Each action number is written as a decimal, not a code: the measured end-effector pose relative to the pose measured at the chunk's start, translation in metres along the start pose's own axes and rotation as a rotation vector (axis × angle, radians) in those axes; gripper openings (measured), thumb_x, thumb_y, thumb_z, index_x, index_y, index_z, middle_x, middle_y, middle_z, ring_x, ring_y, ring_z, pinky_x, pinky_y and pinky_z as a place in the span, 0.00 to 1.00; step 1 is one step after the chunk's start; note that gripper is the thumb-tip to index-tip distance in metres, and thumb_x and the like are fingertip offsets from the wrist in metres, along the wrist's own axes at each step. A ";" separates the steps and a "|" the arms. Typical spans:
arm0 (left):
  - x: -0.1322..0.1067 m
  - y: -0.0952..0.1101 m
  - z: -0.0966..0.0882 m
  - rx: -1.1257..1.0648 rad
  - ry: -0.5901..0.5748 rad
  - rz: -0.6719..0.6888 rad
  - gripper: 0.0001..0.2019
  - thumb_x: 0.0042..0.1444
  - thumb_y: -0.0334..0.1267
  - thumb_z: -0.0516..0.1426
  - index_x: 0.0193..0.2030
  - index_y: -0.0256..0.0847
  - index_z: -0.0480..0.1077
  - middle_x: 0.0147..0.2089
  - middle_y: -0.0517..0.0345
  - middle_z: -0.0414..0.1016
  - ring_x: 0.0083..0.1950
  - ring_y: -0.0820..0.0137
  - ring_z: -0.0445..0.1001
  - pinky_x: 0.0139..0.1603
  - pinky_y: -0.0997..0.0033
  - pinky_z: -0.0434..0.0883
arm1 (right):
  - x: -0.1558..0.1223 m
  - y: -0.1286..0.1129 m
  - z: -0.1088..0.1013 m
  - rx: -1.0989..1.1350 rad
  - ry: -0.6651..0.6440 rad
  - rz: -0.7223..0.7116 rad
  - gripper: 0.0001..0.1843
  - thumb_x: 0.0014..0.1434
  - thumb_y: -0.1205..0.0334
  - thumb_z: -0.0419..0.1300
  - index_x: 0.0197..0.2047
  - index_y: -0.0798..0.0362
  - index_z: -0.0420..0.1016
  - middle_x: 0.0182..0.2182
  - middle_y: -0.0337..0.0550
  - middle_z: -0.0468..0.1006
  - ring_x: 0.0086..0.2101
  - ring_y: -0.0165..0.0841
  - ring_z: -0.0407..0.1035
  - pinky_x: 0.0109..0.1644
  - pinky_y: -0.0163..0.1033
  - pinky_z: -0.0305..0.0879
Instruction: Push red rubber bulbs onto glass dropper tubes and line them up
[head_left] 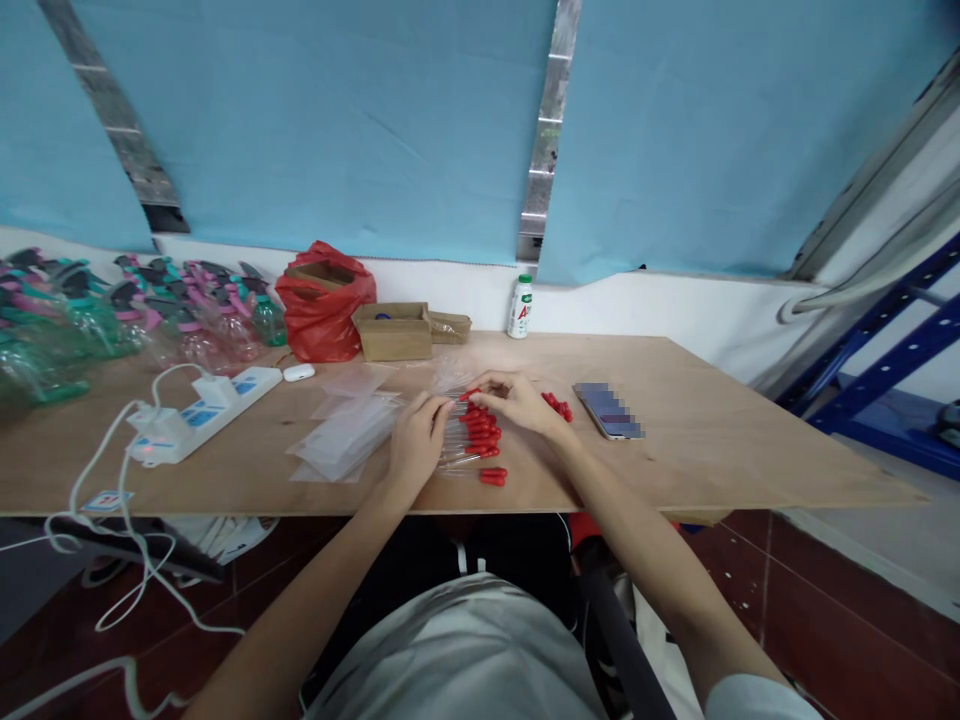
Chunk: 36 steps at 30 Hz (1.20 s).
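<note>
Several clear droppers with red bulbs [481, 432] lie in a row on the table between my hands, tubes to the left and bulbs to the right. My right hand [517, 402] has its fingers closed on the red bulb end of one dropper [469, 394]. Thumb and finger of my left hand [418, 438] are pinched at that dropper's clear tube. Left of my left hand lies a stack of clear plastic bags [345, 437]. A few loose red bulbs [557, 405] rest just beyond my right wrist.
A phone [609, 411] lies to the right. At the back stand a white bottle [520, 308], a cardboard box [394, 333] and a red plastic bag [322, 325]. On the left are a power strip [225, 412], an earbud case [298, 372] and several spray bottles [202, 330].
</note>
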<state>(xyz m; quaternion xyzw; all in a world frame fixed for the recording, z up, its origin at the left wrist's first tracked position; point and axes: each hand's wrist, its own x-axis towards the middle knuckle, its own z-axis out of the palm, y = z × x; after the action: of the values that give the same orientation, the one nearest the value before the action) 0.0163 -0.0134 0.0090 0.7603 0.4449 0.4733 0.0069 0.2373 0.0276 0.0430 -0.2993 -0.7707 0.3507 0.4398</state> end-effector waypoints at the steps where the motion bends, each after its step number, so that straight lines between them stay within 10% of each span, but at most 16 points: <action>1: 0.000 0.000 0.000 -0.008 0.000 0.006 0.14 0.75 0.40 0.51 0.46 0.41 0.78 0.41 0.54 0.77 0.42 0.64 0.76 0.47 0.64 0.71 | 0.000 0.000 0.000 0.010 0.000 0.002 0.18 0.63 0.50 0.70 0.47 0.56 0.84 0.42 0.47 0.86 0.39 0.35 0.80 0.48 0.40 0.75; 36: 0.001 -0.005 -0.001 -0.079 -0.053 0.079 0.13 0.74 0.39 0.52 0.45 0.42 0.79 0.39 0.54 0.79 0.42 0.63 0.78 0.44 0.64 0.71 | -0.003 -0.003 0.004 0.007 0.016 0.012 0.19 0.59 0.47 0.73 0.41 0.56 0.86 0.35 0.47 0.87 0.34 0.36 0.79 0.42 0.41 0.76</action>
<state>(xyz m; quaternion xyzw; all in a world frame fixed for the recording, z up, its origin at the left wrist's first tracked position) 0.0126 -0.0097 0.0081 0.7886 0.3953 0.4700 0.0298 0.2350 0.0220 0.0426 -0.3051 -0.7641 0.3537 0.4449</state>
